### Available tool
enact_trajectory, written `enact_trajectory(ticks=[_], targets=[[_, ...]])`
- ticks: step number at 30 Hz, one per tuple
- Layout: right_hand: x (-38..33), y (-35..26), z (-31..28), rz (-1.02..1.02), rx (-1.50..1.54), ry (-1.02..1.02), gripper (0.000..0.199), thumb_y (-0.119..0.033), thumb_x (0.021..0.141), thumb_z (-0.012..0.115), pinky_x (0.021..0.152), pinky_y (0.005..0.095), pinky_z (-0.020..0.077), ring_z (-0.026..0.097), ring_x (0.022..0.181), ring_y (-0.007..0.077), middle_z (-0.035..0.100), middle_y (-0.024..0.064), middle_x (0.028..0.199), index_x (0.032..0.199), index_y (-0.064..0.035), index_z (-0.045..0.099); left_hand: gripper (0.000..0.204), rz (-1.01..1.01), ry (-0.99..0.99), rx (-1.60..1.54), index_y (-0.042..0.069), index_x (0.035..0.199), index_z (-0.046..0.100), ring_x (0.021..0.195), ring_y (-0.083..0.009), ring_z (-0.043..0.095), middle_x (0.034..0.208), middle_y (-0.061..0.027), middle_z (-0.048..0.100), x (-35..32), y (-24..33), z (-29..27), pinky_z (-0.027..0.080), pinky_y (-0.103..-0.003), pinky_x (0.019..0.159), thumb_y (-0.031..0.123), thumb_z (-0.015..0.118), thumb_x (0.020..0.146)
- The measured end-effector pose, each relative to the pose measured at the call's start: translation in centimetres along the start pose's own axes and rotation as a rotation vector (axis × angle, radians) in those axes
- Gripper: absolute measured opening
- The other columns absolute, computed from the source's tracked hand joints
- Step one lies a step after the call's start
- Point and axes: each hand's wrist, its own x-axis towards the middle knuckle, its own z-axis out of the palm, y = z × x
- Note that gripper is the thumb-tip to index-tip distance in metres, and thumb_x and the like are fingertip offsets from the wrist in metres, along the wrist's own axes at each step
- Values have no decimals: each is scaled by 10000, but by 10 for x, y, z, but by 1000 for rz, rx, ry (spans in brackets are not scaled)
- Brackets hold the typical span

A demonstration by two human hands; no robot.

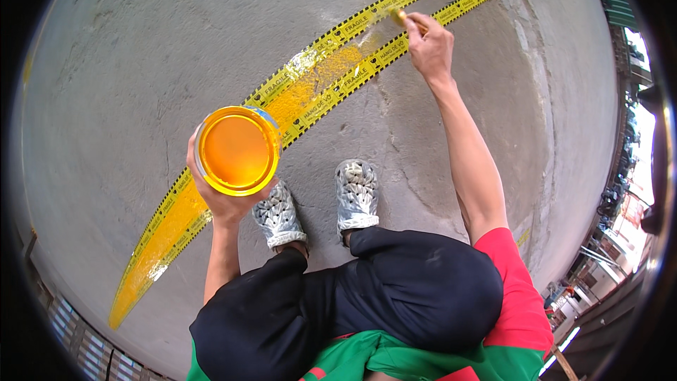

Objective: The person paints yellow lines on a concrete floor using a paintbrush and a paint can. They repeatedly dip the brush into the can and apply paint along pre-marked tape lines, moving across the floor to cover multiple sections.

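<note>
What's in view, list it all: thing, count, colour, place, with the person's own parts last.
Can: 1, yellow rim, in the left hand
Can's paint: 1 fill, orange-yellow, inside the can
Brush: 1, yellowish, in the right hand
Tape strips: 2, yellow and black, curving across the floor
Floor paint: 1 band, yellow, between the strips
Floor: 1, grey, under everything
Slatted stacks: count unclear, bluish and brown, lower left edge
Clutter: count unclear, mixed colours, right edge
Shoes: 2, whitish grey, on the floor
Trousers: 1 pair, black, lower middle
Shirt: 1, red and green, bottom
Left hand: 1, bare, around the can
Right hand: 1, bare, upper right
</note>
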Motion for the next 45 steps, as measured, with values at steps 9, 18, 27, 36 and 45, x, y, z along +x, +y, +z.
enact_trajectory(ticks=[9,18,27,36,45], targets=[[13,-1,1,-22,51,-28,213,-147,962,666,662,254,583,743,770,176,771,118,927,1085,4,752,1200,6,0,-35,49,1516,270,1294,-276,553,1411,-146,502,-1,2,-2,458,-426,1124,262,973,567],[15,0,1,83,116,-51,220,-167,963,653,658,278,570,737,756,167,773,121,894,1077,-14,760,1219,-2,3,19,53,1519,265,1299,-285,546,1417,-142,500,-5,1,-5,439,-433,1141,279,980,557],[14,-6,4,178,191,-100,201,-158,938,661,712,333,602,764,793,249,776,145,920,1033,-15,765,1224,-1,14,-16,55,1520,268,1306,-286,540,1424,-145,495,-5,-1,-4,442,-437,1139,284,983,553],[13,-8,5,368,405,-319,203,-147,932,663,750,342,607,758,817,268,766,175,950,1026,4,760,1222,-5,12,12,52,1522,264,1307,-289,539,1428,-147,491,-6,2,-7,438,-435,1141,299,981,564],[12,-6,4,191,157,-174,219,-193,912,672,678,318,570,751,751,209,769,136,842,993,-16,773,1225,-1,9,1,51,1521,263,1305,-286,541,1423,-144,492,-6,2,-7,438,-438,1138,300,982,562]])
